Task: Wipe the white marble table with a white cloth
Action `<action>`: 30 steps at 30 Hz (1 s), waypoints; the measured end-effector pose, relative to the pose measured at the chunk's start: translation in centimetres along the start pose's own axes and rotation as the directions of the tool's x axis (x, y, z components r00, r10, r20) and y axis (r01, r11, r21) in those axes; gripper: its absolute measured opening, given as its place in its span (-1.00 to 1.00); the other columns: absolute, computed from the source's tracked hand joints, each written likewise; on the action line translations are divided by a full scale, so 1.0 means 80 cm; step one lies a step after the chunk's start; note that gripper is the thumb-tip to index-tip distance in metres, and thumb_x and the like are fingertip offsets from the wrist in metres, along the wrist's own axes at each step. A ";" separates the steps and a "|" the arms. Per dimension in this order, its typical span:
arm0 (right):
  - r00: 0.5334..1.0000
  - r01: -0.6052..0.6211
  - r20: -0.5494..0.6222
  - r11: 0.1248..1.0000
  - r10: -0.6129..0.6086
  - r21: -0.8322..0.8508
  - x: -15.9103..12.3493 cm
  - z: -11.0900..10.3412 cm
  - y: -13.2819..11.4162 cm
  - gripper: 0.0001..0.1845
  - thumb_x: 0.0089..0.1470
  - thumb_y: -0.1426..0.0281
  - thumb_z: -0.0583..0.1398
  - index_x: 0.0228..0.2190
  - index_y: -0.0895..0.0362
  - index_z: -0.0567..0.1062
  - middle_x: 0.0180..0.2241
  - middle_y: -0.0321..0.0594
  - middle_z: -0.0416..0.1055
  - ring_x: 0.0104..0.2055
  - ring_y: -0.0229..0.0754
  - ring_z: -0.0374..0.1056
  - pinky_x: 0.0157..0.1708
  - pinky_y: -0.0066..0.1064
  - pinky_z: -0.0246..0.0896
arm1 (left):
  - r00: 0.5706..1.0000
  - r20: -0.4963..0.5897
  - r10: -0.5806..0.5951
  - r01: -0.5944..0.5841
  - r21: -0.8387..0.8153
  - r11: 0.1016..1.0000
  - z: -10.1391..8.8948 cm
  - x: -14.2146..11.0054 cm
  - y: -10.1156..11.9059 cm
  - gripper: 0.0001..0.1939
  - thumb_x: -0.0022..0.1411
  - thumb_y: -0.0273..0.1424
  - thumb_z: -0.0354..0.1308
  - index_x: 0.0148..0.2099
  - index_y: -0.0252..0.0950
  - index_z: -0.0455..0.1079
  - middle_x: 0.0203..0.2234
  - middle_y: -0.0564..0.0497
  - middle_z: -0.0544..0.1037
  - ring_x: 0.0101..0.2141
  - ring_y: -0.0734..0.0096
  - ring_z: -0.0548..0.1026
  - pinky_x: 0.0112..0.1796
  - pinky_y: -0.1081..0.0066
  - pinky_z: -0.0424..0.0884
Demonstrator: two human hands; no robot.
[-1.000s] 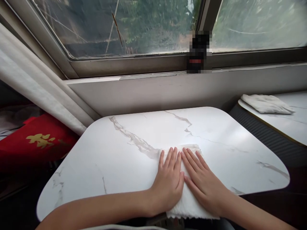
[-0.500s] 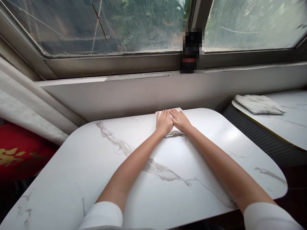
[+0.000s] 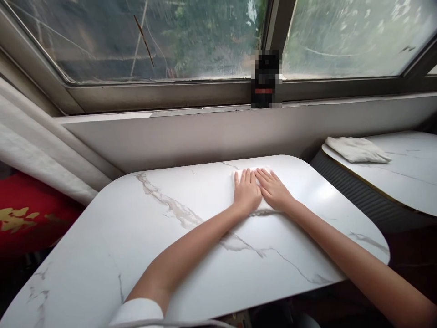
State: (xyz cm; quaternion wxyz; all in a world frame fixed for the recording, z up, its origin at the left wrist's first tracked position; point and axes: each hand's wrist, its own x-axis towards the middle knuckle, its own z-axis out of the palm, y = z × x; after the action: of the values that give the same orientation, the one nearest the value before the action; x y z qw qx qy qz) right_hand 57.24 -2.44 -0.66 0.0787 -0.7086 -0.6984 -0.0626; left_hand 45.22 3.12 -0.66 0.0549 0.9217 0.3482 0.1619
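Note:
A folded white cloth lies flat on a white table with grey marble-like veins. My left hand presses palm down on the cloth's left part, fingers stretched out and slightly spread. Beside it, touching at the thumb side, my right hand rests flat on the cloth's right part, its fingers extended as well. Most of the cloth is hidden under both hands; its edges show at the top, the left and below the palms.
A second white table stands at the right with another folded cloth on its corner. Behind the table run a low wall and a window. A pale curtain and red fabric are at the left. A pixelated dark object stands on the sill.
Both hands and the cloth have slid together toward me and to the right, away from the table's far edge. My hands stay flat on the cloth. The view has shifted slightly.

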 end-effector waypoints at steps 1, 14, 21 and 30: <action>1.000 0.013 -0.018 1.000 -0.013 -0.001 -0.025 -0.004 -0.001 -0.42 0.23 0.37 -0.20 0.25 0.24 -0.02 0.27 -0.10 -0.07 0.31 -0.12 -0.21 0.23 -0.10 -0.23 | 0.999 0.018 0.036 -0.036 -0.010 0.999 -0.003 -0.017 0.014 -0.45 0.31 -0.41 -0.29 0.28 -0.59 -0.02 0.25 -0.24 0.04 0.26 0.18 -0.08 0.21 0.05 -0.26; 0.993 -0.029 -0.119 0.998 0.023 -0.047 -0.228 -0.041 -0.037 -0.33 0.22 0.38 -0.18 0.27 0.11 -0.40 0.30 -0.17 -0.15 0.31 -0.08 -0.19 0.20 -0.02 -0.10 | 0.915 0.111 0.388 -0.380 -0.088 0.921 -0.034 -0.146 0.108 -0.40 0.36 -0.31 -0.32 0.30 -0.64 -0.09 0.26 -0.34 -0.04 0.26 0.00 -0.18 0.19 -0.07 -0.22; 0.933 -0.356 0.063 0.934 0.354 0.015 -0.120 -0.027 0.007 -0.42 0.21 0.40 -0.26 0.24 0.16 0.02 0.27 -0.20 -0.04 0.30 -0.11 -0.17 0.22 0.11 -0.29 | 0.951 0.106 0.292 -0.281 -0.107 0.954 0.001 -0.046 0.084 -0.43 0.33 -0.39 -0.31 0.30 -0.61 -0.08 0.26 -0.25 0.00 0.26 0.16 -0.13 0.21 0.04 -0.27; 0.959 -0.285 0.013 0.957 0.285 0.051 0.065 0.005 0.101 -0.41 0.11 0.49 -0.18 0.17 0.28 0.15 0.24 -0.07 0.04 0.29 -0.10 -0.11 0.22 -0.02 -0.23 | 0.991 0.096 0.096 -0.095 -0.018 0.995 0.040 0.133 0.030 -0.44 0.32 -0.40 -0.33 0.30 -0.50 -0.04 0.26 -0.12 0.03 0.25 0.32 -0.06 0.22 0.16 -0.27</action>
State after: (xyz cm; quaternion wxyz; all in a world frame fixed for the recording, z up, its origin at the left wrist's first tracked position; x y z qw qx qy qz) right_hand 65.37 2.64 -0.22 0.1033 -0.7997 -0.5907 -0.0302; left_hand 55.28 8.40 -0.38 0.0702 0.9437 0.2994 0.1218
